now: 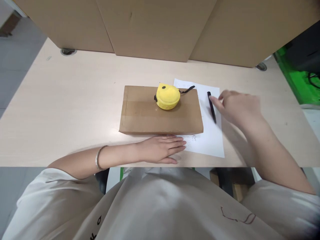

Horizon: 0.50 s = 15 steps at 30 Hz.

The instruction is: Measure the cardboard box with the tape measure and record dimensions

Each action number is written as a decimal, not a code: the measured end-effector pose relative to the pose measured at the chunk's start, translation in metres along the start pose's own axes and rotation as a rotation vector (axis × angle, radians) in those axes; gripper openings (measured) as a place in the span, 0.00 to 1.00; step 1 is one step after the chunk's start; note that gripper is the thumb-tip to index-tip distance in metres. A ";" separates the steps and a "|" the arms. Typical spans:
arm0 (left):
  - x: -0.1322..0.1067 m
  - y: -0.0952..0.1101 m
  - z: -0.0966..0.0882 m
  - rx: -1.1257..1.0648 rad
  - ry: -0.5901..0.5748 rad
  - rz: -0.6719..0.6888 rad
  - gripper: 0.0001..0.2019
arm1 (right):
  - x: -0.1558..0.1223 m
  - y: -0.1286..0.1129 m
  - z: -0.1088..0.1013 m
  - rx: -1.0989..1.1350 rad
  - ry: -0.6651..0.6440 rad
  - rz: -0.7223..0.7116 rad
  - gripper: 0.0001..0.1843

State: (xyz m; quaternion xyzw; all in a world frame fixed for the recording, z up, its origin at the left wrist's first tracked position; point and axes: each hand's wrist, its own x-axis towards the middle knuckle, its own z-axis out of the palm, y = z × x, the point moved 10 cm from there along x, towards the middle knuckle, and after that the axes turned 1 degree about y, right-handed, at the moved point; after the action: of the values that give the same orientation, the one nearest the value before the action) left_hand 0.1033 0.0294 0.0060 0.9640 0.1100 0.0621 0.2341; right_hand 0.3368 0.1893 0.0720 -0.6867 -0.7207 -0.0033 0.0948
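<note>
A brown cardboard box (pixel 142 115) at center hides part of a white paper sheet (pixel 212 143) whose writing (pixel 190 141) is too small to read. At right, the bare right hand (pixel 237 106) blurs, contact with a slim black pen (pixel 212 109) unclear. Brown cardboard panels (pixel 155 28) run off the top edge.

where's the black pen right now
In the head view, the black pen is over the white paper, right of the cardboard box, by the right hand.

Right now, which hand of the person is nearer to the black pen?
Right. The right hand is just right of the black pen, at or near its far end; the left hand lies farther, left of the pen, beside the cardboard box.
</note>
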 end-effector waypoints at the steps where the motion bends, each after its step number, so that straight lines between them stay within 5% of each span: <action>1: 0.001 0.000 0.000 0.015 -0.005 -0.006 0.33 | 0.003 -0.026 -0.018 0.012 0.051 -0.055 0.26; 3: 0.003 0.004 -0.002 0.064 -0.020 -0.010 0.33 | 0.006 -0.087 -0.042 0.087 0.074 -0.244 0.31; 5: 0.002 0.017 -0.013 0.138 0.015 0.052 0.30 | 0.008 -0.143 -0.044 0.148 0.027 -0.407 0.46; 8: -0.016 0.050 -0.062 0.255 0.305 0.253 0.23 | 0.012 -0.193 -0.022 0.171 -0.033 -0.514 0.58; 11: -0.058 0.047 -0.126 0.220 0.715 0.250 0.19 | 0.014 -0.206 -0.004 0.224 -0.038 -0.536 0.48; 15: -0.129 -0.043 -0.174 0.018 1.191 -0.282 0.15 | 0.013 -0.163 -0.021 0.362 -0.001 -0.363 0.34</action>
State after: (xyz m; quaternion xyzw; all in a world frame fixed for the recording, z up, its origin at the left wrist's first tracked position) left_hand -0.0593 0.1120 0.1311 0.7419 0.3490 0.5576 0.1300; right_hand 0.1778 0.1900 0.1148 -0.5180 -0.8210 0.1092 0.2136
